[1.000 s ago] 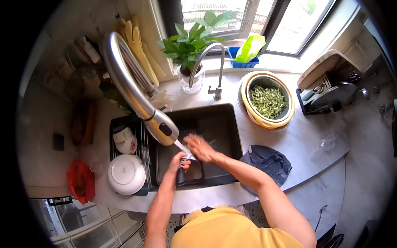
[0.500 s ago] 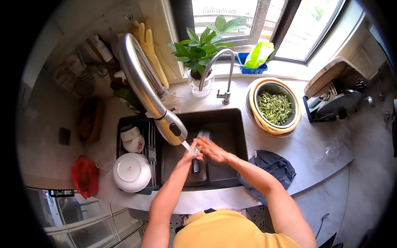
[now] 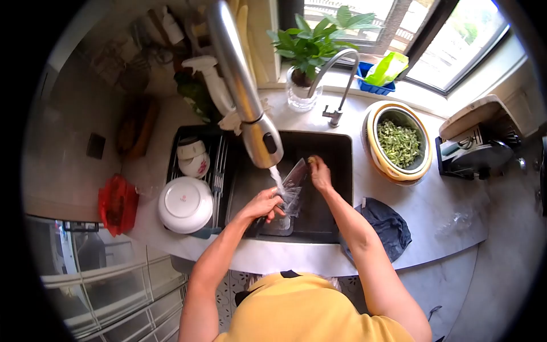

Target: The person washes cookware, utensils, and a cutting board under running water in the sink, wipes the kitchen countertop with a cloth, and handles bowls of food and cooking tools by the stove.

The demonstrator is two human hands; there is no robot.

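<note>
My left hand (image 3: pixel 264 205) is closed around the dark handle of a kitchen knife, over the near part of the dark sink (image 3: pixel 333 211). The wet knife blade (image 3: pixel 295 174) points up and away, and running water from the pull-down faucet (image 3: pixel 263 142) splashes over it. To the right of the blade, apart from it, my right hand (image 3: pixel 321 174) pinches a small yellowish piece (image 3: pixel 311 160) whose kind I cannot make out. A clear, flat thing lies low in the sink beneath my left hand.
Left of the sink, a rack holds an upturned white bowl (image 3: pixel 185 204) and flowered cups (image 3: pixel 194 157). A pot of chopped greens (image 3: pixel 397 142) stands at the right, near a dark cloth (image 3: pixel 384 228). Behind are a thin tap (image 3: pixel 336 117), a potted plant (image 3: pixel 310 43) and a spray bottle (image 3: pixel 213 85).
My hands were together under the water; now they are apart, the right moved away to the right with the yellowish piece. The knife now shows clearly in my left hand. The view has shifted.
</note>
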